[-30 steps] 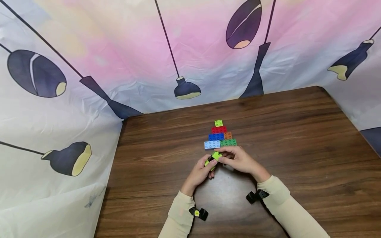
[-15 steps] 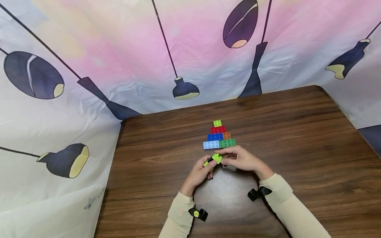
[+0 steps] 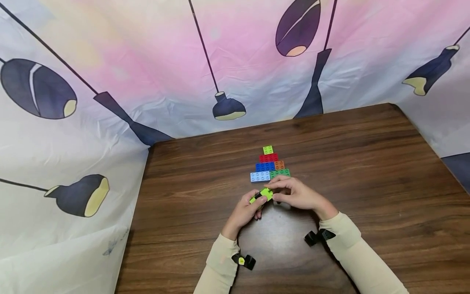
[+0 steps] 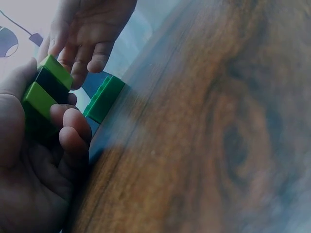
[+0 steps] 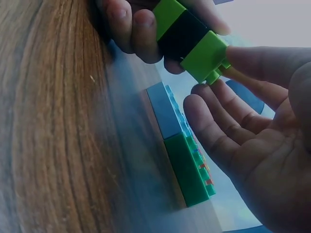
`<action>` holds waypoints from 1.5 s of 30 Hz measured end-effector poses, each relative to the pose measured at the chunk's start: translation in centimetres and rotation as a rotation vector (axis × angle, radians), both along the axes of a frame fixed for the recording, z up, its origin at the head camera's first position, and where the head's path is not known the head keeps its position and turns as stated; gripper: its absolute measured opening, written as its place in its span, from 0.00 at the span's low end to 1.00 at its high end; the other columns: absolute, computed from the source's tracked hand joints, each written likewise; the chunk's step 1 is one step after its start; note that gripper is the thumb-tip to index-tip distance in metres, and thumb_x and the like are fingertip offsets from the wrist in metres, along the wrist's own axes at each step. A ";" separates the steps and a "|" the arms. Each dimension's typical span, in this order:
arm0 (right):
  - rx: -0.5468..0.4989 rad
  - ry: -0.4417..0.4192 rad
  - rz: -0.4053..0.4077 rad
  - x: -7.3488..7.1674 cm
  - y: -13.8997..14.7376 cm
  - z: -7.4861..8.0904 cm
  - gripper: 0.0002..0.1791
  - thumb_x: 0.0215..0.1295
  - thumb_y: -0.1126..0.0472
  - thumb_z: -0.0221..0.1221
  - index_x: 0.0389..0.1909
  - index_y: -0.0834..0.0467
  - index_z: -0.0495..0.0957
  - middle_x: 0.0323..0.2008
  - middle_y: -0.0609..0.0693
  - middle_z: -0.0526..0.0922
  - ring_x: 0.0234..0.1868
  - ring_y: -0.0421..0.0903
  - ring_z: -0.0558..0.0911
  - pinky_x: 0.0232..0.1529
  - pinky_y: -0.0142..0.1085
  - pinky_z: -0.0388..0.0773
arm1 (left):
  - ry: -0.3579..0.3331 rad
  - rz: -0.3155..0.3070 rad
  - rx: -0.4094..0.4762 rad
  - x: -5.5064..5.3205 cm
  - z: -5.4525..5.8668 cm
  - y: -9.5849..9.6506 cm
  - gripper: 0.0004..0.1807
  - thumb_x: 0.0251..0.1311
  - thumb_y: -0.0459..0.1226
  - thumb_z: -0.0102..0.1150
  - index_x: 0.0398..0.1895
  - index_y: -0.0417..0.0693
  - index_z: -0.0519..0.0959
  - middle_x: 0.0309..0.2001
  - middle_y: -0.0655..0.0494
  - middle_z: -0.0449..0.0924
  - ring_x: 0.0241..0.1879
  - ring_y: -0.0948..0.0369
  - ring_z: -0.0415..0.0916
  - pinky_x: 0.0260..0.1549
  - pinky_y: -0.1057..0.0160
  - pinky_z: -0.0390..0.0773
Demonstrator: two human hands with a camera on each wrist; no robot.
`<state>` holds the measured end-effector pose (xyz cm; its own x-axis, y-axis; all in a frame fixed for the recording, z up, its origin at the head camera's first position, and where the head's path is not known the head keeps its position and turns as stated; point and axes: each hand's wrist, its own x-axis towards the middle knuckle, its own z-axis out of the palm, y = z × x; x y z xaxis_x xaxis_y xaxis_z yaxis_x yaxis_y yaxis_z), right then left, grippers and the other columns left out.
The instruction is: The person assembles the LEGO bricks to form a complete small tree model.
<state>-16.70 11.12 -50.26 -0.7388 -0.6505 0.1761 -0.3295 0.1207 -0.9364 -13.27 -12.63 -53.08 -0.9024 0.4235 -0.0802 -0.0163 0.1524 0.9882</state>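
Observation:
A stack of toy building bricks (image 5: pixel 183 35), lime at both ends and black in the middle, is held above the table by my left hand (image 3: pixel 245 209). The left thumb lies along one side in the head view, with fingers curled underneath. My right hand (image 3: pixel 301 196) has its thumb and index finger at the studded lime end, pinching it. Its other fingers extend loosely below the stack in the right wrist view. Just beyond the hands lie a light blue brick (image 3: pixel 260 176) and a green brick (image 5: pixel 187 170), side by side, studs up.
Behind those two bricks, on the wooden table (image 3: pixel 191 192), are rows of a blue brick (image 3: pixel 265 166) with an orange brick (image 3: pixel 279 165), a red brick (image 3: pixel 269 157), and a small lime brick (image 3: pixel 268 150), forming a stepped triangle. A lamp-patterned cloth (image 3: pixel 158 61) hangs behind the table.
The brick stack has turned slightly in my left hand. My right thumb and index finger stay at its lime end. The bricks on the table keep their layout.

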 end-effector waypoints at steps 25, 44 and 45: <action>-0.026 0.044 0.000 -0.1 -0.3 -0.2 0.19 0.72 0.73 0.62 0.62 0.73 0.79 0.54 0.59 0.81 0.50 0.49 0.79 0.48 0.34 0.79 | -0.047 0.018 0.011 -0.2 -0.1 0.1 0.09 0.80 0.36 0.53 0.45 0.37 0.75 0.21 0.45 0.72 0.18 0.62 0.70 0.19 0.70 0.74; -0.044 0.008 -0.004 0.0 -0.9 -0.4 0.20 0.72 0.74 0.63 0.63 0.72 0.79 0.53 0.58 0.81 0.47 0.43 0.78 0.45 0.33 0.81 | -0.020 0.018 0.032 -0.2 -0.1 -0.2 0.12 0.81 0.37 0.53 0.44 0.34 0.76 0.21 0.50 0.72 0.17 0.63 0.71 0.16 0.70 0.75; -0.044 0.010 -0.003 -0.1 -0.8 -0.3 0.20 0.72 0.74 0.62 0.63 0.72 0.79 0.53 0.58 0.81 0.48 0.43 0.78 0.45 0.33 0.81 | -0.020 0.017 0.033 -0.2 -0.1 -0.2 0.12 0.81 0.38 0.53 0.44 0.34 0.76 0.21 0.52 0.72 0.17 0.63 0.71 0.16 0.70 0.75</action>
